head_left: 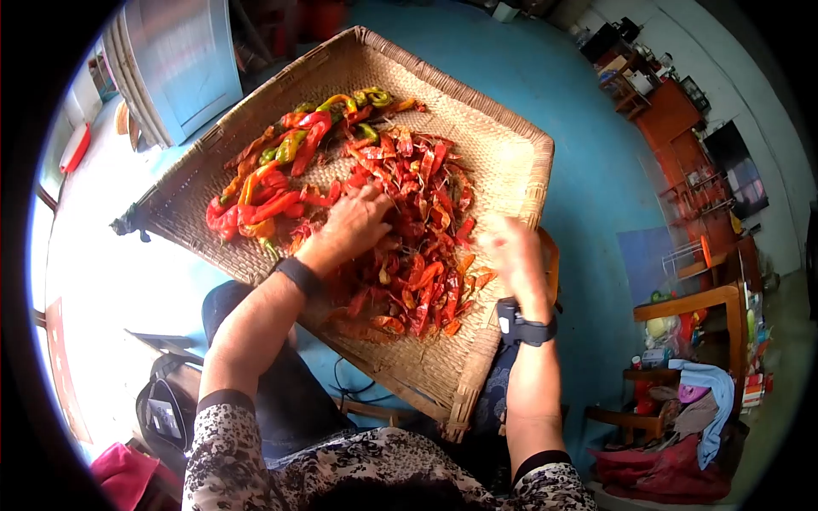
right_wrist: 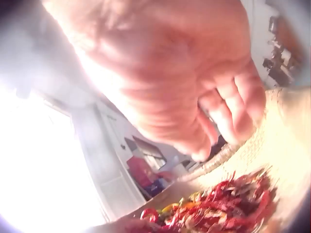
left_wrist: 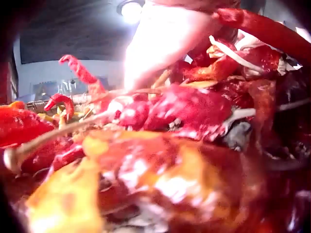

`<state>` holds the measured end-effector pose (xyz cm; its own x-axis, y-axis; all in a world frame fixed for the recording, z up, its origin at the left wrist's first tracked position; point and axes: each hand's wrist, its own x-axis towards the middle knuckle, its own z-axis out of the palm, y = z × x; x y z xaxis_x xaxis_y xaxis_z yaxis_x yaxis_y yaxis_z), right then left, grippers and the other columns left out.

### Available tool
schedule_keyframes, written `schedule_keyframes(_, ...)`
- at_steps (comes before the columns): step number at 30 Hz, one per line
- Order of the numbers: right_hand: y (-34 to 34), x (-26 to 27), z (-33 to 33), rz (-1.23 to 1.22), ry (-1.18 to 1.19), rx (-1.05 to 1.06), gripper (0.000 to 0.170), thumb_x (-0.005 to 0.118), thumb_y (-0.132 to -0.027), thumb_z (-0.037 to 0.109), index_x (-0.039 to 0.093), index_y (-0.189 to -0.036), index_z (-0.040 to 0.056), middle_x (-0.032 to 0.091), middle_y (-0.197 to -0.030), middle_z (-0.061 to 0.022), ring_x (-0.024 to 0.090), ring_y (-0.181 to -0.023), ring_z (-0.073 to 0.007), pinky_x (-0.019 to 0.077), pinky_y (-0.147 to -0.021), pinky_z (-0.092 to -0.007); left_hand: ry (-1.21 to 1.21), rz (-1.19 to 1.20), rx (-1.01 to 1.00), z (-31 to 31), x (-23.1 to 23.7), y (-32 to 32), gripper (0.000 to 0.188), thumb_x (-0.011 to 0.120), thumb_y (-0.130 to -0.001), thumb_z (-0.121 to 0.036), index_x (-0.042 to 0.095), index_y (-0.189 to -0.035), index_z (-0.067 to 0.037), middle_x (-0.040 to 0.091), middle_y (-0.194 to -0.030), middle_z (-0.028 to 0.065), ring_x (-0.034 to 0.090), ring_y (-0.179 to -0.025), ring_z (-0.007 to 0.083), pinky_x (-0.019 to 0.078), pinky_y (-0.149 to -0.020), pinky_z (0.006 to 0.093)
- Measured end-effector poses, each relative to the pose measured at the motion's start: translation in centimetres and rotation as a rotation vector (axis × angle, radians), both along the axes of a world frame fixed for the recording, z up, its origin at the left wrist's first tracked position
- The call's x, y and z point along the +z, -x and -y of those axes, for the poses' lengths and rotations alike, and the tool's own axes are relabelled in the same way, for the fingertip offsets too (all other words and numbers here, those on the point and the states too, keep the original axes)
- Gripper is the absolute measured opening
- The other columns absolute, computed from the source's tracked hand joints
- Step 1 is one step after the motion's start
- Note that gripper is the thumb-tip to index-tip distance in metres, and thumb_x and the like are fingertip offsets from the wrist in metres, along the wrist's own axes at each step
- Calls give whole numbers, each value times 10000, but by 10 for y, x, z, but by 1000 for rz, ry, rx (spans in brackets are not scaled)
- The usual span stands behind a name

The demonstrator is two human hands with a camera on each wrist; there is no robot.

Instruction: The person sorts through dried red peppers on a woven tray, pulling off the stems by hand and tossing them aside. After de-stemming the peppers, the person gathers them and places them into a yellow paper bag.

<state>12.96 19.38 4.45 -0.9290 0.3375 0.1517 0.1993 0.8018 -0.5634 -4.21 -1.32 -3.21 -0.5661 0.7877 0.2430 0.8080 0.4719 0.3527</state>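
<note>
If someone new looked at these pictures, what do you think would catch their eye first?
Most likely the heap of red peppers in the middle of the woven tray, with the left hand in it. Next might come the glossier peppers, some green, on the tray's left side in the head view, then the blurred right hand by its right edge.

The basket was pale brown, with a woven pattern. The small peppers towards its near corner were mostly red, some orange. Along its far left edge, the long peppers were red, orange, yellow and green. The shirt had a black and white pattern; the floor was blue.
</note>
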Motion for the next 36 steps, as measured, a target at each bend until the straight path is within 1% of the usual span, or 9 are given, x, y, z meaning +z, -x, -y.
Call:
schedule_keyframes(2, 7, -43, 1, 95, -87, 353, 282, 669, -826, 114, 577, -1082, 39, 601, -947, -119, 596, -827, -229, 517, -687, -363, -23, 119, -164, -6, 6, -10, 378, 672, -752, -123, 564, -1105, -45, 573, -1044, 147, 548, -1026, 316, 480, -831, 404)
schedule_keyframes(4, 10, -48, 18, 116, -208, 418, 328, 619, -854, 145, 562, -1166, 60, 604, -1013, -128, 630, -836, -274, 529, -738, -388, -181, 16, -295, -9, 1, -18, 271, 642, -729, -68, 562, -987, -47, 569, -920, 145, 573, -882, 349, 490, -757, 419)
schedule_keyframes(6, 14, -29, 30, 257, -217, 384, 284, 612, -850, 145, 561, -1105, 29, 602, -999, -156, 614, -887, -320, 503, -757, -411, -191, 55, -363, -9, 3, -26, 238, 608, -728, -43, 554, -960, -40, 559, -898, 145, 565, -852, 356, 482, -752, 420)
schedule_keyframes(10, 16, -21, 32, -44, -120, 220, 276, 585, -842, 72, 538, -1114, 76, 625, -910, -156, 622, -794, -351, 513, -650, -407, -262, -6, -516, -5, 22, -38, 202, 612, -724, -83, 560, -911, -29, 561, -910, 143, 561, -865, 341, 478, -767, 402)
schedule_keyframes(16, 21, -30, 35, -151, -102, 397, 435, 501, -758, -100, 546, -1148, 89, 601, -1059, -155, 612, -922, -348, 512, -725, -395, -276, -99, -744, -3, 27, -46, 256, 580, -719, -98, 594, -964, -25, 585, -987, 110, 576, -936, 308, 487, -831, 375)
schedule_keyframes(20, 20, -13, 40, -141, -70, 259, 164, 602, -813, 8, 590, -969, 58, 643, -851, -157, 635, -768, -352, 500, -638, -401, -289, -124, -704, 6, 45, -52, 295, 620, -703, -61, 583, -995, -32, 600, -960, 107, 596, -904, 306, 504, -791, 383)
schedule_keyframes(26, 20, -20, 19, -310, -52, 116, 142, 625, -840, 60, 608, -981, 58, 645, -849, -167, 642, -774, -345, 504, -626, -381, -499, 228, -380, 9, 46, -42, 165, 628, -786, -9, 587, -943, -42, 626, -842, 133, 640, -774, 333, 530, -654, 394)
schedule_keyframes(32, 12, -4, 13, -539, 182, -11, 162, 611, -900, 143, 591, -991, 10, 585, -666, -37, 510, -600, -67, 431, -538, -249, -421, 122, -202, 5, 31, -30, 147, 637, -789, -92, 589, -924, -62, 602, -798, 121, 616, -744, 342, 502, -630, 428)
schedule_keyframes(36, 10, -4, -18, -857, 256, -205, 154, 627, -890, 136, 598, -970, 7, 590, -692, 6, 491, -610, -41, 404, -528, -221, -261, -164, -191, 2, 23, -35, 240, 656, -757, -149, 575, -973, -86, 606, -858, 93, 592, -827, 306, 490, -701, 395)
